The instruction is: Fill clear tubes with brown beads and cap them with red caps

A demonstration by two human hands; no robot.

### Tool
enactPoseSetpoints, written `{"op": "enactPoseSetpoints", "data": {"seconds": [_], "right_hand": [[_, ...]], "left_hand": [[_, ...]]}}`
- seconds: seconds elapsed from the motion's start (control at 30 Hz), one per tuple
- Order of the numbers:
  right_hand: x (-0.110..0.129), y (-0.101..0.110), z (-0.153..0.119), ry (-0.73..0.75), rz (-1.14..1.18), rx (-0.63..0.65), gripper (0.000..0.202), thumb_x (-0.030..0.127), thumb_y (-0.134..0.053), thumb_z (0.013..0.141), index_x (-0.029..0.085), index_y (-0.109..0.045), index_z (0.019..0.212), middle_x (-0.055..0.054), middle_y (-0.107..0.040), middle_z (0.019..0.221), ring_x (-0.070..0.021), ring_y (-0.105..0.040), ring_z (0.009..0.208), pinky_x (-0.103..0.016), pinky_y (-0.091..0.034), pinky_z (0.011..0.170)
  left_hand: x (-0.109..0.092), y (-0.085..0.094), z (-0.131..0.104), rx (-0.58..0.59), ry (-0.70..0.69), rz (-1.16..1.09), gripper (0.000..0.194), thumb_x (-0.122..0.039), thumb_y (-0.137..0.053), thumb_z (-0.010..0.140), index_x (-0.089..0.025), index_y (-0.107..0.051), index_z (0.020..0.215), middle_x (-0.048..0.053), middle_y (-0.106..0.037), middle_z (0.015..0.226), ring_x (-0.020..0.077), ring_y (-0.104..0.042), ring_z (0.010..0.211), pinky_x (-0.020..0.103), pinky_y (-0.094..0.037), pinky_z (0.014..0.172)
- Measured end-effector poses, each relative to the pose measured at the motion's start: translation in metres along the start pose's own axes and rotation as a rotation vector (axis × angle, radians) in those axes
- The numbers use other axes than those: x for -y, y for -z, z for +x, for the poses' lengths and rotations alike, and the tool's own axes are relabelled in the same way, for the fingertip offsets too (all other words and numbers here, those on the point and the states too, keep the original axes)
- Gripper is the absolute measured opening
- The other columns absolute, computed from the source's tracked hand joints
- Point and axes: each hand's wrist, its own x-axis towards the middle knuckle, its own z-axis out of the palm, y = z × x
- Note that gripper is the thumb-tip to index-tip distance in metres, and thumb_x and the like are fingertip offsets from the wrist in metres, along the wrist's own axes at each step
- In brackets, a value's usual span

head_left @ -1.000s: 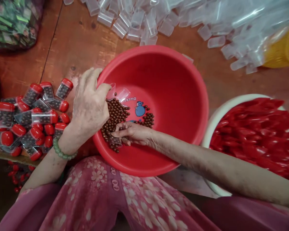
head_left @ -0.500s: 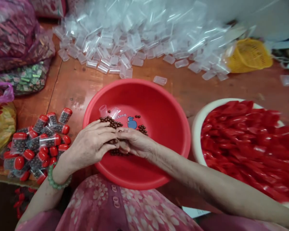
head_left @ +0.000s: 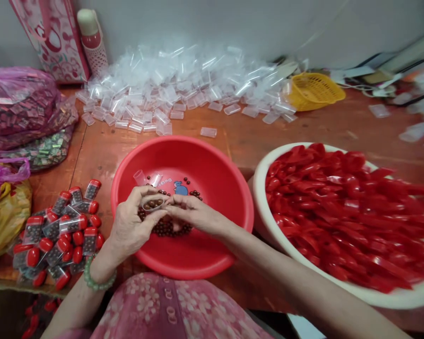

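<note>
My left hand (head_left: pixel 132 219) is closed around a clear plastic container (head_left: pixel 152 203) above the red basin, its oval mouth turned up and brown beads showing inside. At the container's right rim, my right hand (head_left: pixel 192 213) has its fingers pressed together; what they hold, if anything, is hidden. Below both hands, loose brown beads (head_left: pixel 167 229) lie on the floor of the red basin (head_left: pixel 229 188). Two empty clear containers, one of them a clear tube (head_left: pixel 139 177), rest inside the basin beyond my left hand.
Filled red-capped containers (head_left: pixel 58 230) are heaped at left, near plastic bags (head_left: pixel 21 108). Many empty clear containers (head_left: pixel 183 84) lie along the wall beside a yellow basket (head_left: pixel 314 92). A white tub (head_left: pixel 268 160) full of red plastic pieces (head_left: pixel 346 212) stands at right.
The view has shifted, showing more of the wall and the tub. My left hand has turned, so the bead-filled container's mouth now shows. My right hand stays beside it.
</note>
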Motion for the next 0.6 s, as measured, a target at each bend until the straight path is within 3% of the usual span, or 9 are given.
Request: {"op": "enactPoseSetpoints", "data": {"seconds": [0.1,0.17,0.23,0.27,0.33,0.37,0.47,0.53,0.6], "right_hand": [[0.004,0.006,-0.015,0.114,-0.601,-0.122,0.029,0.031,-0.057,0.087,0.018,-0.061,0.113,-0.015,-0.063,0.123,-0.0247,-0.065,0.102,-0.042,-0.051,0.09],[0.006,0.013,-0.033,0.214,-0.766,-0.245,0.031,0.029,-0.055,0.088,0.021,-0.061,0.117,-0.015,-0.056,0.135,-0.0281,-0.061,0.115,-0.047,-0.048,0.098],[0.005,0.028,-0.058,0.33,-0.744,-0.472,0.023,0.035,-0.052,0.091,0.026,-0.064,0.109,-0.011,-0.065,0.12,-0.0265,-0.063,0.111,-0.045,-0.05,0.096],[0.002,0.04,-0.073,0.352,-0.744,-0.682,0.02,0.037,-0.051,0.091,0.029,-0.064,0.104,-0.011,-0.069,0.108,-0.0262,-0.066,0.102,-0.045,-0.051,0.091],[-0.011,0.07,-0.101,0.228,-0.818,-1.096,0.017,0.041,-0.051,0.089,0.03,-0.064,0.092,-0.014,-0.069,0.095,-0.0288,-0.067,0.09,-0.048,-0.051,0.085],[-0.021,0.087,-0.114,0.077,-0.858,-1.15,0.017,0.042,-0.051,0.087,0.031,-0.063,0.089,-0.017,-0.069,0.095,-0.0313,-0.066,0.089,-0.05,-0.049,0.083],[-0.061,0.135,-0.141,-0.321,-0.93,-0.904,0.014,0.045,-0.06,0.071,0.031,-0.059,0.072,-0.024,-0.068,0.091,-0.0377,-0.066,0.079,-0.054,-0.045,0.072],[-0.085,0.158,-0.149,-0.353,-0.951,-0.792,0.015,0.046,-0.061,0.068,0.032,-0.057,0.067,-0.025,-0.068,0.091,-0.0387,-0.066,0.078,-0.054,-0.043,0.07],[-0.103,0.17,-0.149,-0.228,-0.961,-0.764,0.013,0.045,-0.063,0.067,0.033,-0.058,0.066,-0.024,-0.068,0.085,-0.0377,-0.066,0.074,-0.053,-0.041,0.067]], "left_hand": [[-0.005,0.001,0.001,0.031,0.069,-0.098,0.024,-0.024,-0.07,0.079,-0.018,-0.061,0.1,0.006,-0.075,0.097,0.019,-0.072,0.091,0.033,-0.058,0.085],[-0.008,0.001,0.002,0.069,0.11,-0.204,0.022,-0.026,-0.072,0.077,-0.018,-0.064,0.097,0.006,-0.076,0.093,0.0193,-0.073,0.088,0.033,-0.059,0.082],[-0.01,0.0,0.003,0.053,0.122,-0.271,0.022,-0.026,-0.072,0.077,-0.018,-0.066,0.096,0.005,-0.077,0.092,0.0184,-0.073,0.087,0.032,-0.059,0.082],[-0.011,0.0,0.004,0.033,0.122,-0.281,0.02,-0.026,-0.072,0.077,-0.018,-0.066,0.095,0.005,-0.077,0.091,0.0176,-0.072,0.087,0.032,-0.059,0.081],[-0.012,0.0,0.004,0.014,0.127,-0.284,0.018,-0.024,-0.071,0.077,-0.017,-0.066,0.093,0.005,-0.076,0.091,0.0166,-0.072,0.086,0.031,-0.059,0.082],[-0.012,0.0,0.004,0.012,0.131,-0.288,0.019,-0.024,-0.071,0.077,-0.017,-0.066,0.093,0.005,-0.076,0.092,0.0165,-0.072,0.087,0.032,-0.058,0.083],[-0.009,0.002,0.006,0.01,0.152,-0.325,0.024,-0.023,-0.07,0.077,-0.016,-0.063,0.099,0.006,-0.076,0.094,0.0165,-0.072,0.088,0.033,-0.058,0.085],[-0.007,0.002,0.007,0.041,0.181,-0.355,0.027,-0.021,-0.069,0.076,-0.016,-0.061,0.101,0.007,-0.075,0.093,0.0167,-0.073,0.088,0.033,-0.058,0.085],[-0.006,0.002,0.007,0.09,0.208,-0.391,0.03,-0.02,-0.069,0.075,-0.015,-0.061,0.103,0.007,-0.075,0.094,0.0174,-0.073,0.089,0.034,-0.058,0.086]]}}
